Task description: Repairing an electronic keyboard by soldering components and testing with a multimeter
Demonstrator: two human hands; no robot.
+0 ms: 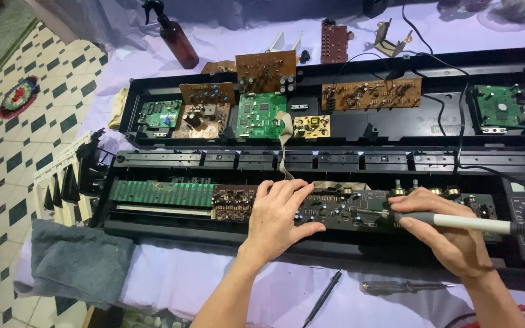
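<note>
Our right hand (451,234) gripped the soldering iron (457,222) — lying crosswise, tip leftward on the dark circuit board (347,209) — left hand (277,212) spread, bracing it.

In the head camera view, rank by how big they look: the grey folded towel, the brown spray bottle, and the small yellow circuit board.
Largest to smallest as seen:
1. grey folded towel, though it lies nearest the camera
2. brown spray bottle
3. small yellow circuit board, roughly comparable to the bottle, so that order is unsure
</note>
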